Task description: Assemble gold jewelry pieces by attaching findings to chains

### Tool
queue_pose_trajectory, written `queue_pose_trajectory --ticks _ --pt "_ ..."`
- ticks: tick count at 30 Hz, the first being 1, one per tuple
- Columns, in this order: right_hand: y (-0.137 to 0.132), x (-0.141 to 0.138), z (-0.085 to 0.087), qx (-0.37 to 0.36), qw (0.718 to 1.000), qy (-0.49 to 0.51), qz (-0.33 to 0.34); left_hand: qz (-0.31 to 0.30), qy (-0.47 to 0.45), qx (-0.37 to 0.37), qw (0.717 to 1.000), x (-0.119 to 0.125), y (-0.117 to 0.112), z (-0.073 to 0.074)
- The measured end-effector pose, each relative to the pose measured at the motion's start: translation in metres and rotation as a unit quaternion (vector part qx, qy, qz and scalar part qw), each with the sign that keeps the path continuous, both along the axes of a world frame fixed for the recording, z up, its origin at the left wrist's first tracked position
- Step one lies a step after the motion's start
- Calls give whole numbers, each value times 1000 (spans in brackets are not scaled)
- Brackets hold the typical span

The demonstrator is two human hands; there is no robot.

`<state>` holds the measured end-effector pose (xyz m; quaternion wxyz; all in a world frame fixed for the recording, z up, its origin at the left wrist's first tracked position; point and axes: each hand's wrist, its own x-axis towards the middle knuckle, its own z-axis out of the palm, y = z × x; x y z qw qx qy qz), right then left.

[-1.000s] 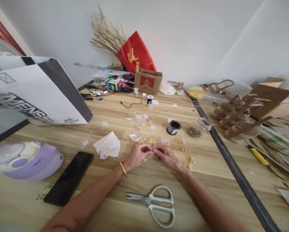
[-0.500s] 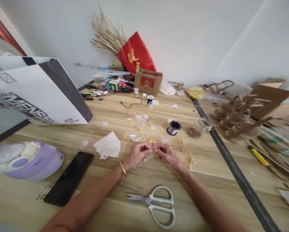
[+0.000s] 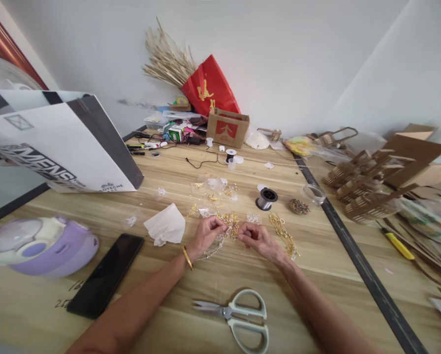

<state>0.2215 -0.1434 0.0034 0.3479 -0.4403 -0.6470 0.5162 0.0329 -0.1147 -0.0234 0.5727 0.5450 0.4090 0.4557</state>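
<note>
My left hand is pinched on one end of a thin beaded strand that curves down onto the wooden table below it. A small gap to the right, my right hand is pinched shut too; what its fingertips hold is too small to make out. A gold bangle circles my left wrist. Small gold jewellery findings lie in a heap just beyond both hands, and a gold chain lies to the right of my right hand.
Pale green scissors lie near me. A black phone, a white tissue and a purple appliance sit to the left. A thread spool, bead dish, shopping bag and wooden baskets stand around.
My hands have drawn slightly apart, and the beaded strand now hangs out in a longer curve below my left hand. The view has shifted a little.
</note>
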Motion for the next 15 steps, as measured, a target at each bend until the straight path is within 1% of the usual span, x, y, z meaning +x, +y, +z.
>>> queue_pose_trajectory --ticks 2,3,6,9,12,15 --pt "-1 0 0 0 1000 -2 19 3 0 -12 1000 0 -1 2" --pt "0 -1 -2 3 1000 -5 18 4 -3 -21 1000 0 -1 3" --pt "2 0 -7 31 999 -33 -15 12 -10 -49 999 -1 -1 6" --pt "6 1 -11 49 996 -53 -48 27 -9 -45 999 -2 1 7" --pt "9 4 -12 27 997 -42 -58 26 -7 -34 999 -2 2 8" --pt "9 6 -10 -7 998 10 -62 9 2 -31 999 -2 1 7"
